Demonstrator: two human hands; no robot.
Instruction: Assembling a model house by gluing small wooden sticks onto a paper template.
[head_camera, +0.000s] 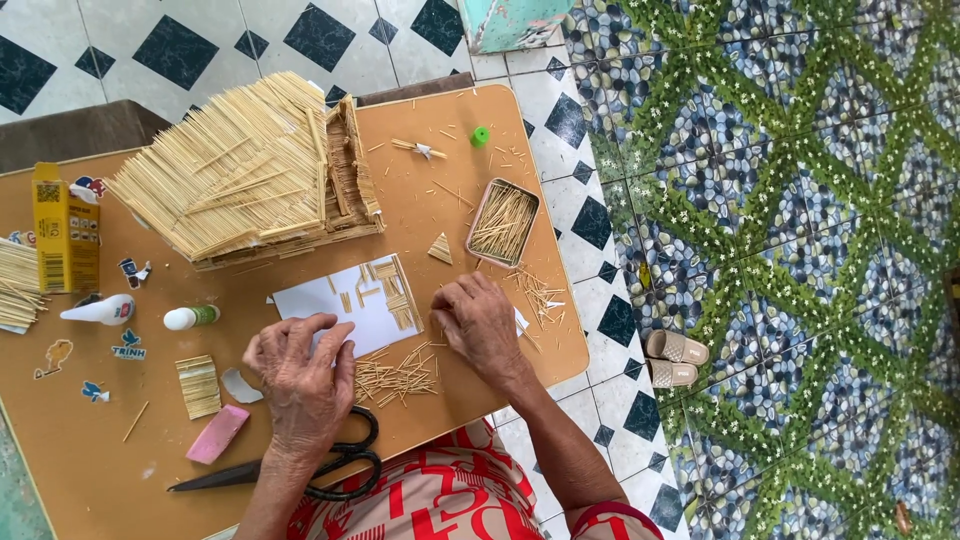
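Our left hand (300, 385) lies flat, fingers spread, pinning the white paper (345, 305) mid-bench; our right hand (480, 325) rests curled at the paper's edge, gripping nothing we can see. The paper looks light and floppy, best held flat. Thin, stiff, brittle sticks (395, 378) lie between the hands.
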